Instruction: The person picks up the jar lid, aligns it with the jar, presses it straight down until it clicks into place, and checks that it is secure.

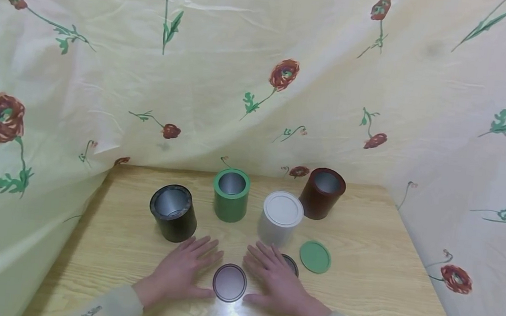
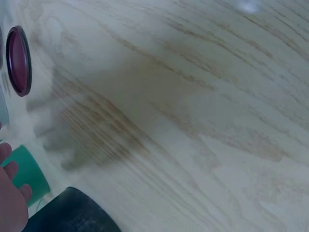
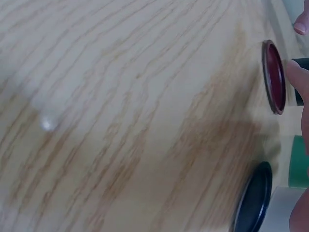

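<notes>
My left hand (image 1: 183,272) and right hand (image 1: 278,283) are spread over the table, fingers straight, holding nothing. Between them lies a round dark red lid (image 1: 229,283), with both thumbs close to its edge; it also shows in the left wrist view (image 2: 18,60) and the right wrist view. A black lid (image 1: 291,265) is partly hidden by my right hand, and a green lid (image 1: 315,256) lies to its right. Beyond my left fingertips stands an open black canister (image 1: 179,226). Nearest my right fingertips is a white canister (image 1: 277,226) with its white lid on.
Farther back stand an open green canister (image 1: 230,207) and, at the right, an open dark red-brown canister (image 1: 315,202). A flowered cloth (image 1: 223,89) hangs behind the wooden table (image 1: 374,271) and along its sides.
</notes>
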A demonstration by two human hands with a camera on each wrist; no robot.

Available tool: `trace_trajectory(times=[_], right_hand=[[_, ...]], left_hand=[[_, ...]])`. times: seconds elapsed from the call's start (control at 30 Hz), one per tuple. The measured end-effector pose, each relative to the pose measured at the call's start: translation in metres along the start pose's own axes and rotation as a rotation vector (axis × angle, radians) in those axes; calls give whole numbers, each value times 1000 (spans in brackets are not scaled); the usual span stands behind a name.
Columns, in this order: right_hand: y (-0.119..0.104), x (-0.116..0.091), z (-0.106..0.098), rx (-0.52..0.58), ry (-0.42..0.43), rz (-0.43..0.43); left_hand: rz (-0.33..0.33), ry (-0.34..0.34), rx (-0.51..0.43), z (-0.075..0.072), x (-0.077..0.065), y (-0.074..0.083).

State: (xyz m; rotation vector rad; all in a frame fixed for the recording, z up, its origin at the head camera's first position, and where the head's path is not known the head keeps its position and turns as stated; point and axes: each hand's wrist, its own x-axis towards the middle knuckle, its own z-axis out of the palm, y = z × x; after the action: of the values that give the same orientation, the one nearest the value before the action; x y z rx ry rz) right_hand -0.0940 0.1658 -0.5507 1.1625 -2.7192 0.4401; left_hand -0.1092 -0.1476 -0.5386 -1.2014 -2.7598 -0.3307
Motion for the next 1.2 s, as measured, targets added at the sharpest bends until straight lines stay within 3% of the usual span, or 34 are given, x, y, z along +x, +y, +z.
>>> trace_trajectory(times=[0.33,0.93,1.2], right_hand=[[2,1,6,-30,-47,6],[7,3,22,-7,-78,18],[6,5,27,3,-81,30]], left_hand=[[-55,-92,7,9,-3,1],[-105,-107,-15,24,-6,3],[-98,-84,-23,29,-5,6]])
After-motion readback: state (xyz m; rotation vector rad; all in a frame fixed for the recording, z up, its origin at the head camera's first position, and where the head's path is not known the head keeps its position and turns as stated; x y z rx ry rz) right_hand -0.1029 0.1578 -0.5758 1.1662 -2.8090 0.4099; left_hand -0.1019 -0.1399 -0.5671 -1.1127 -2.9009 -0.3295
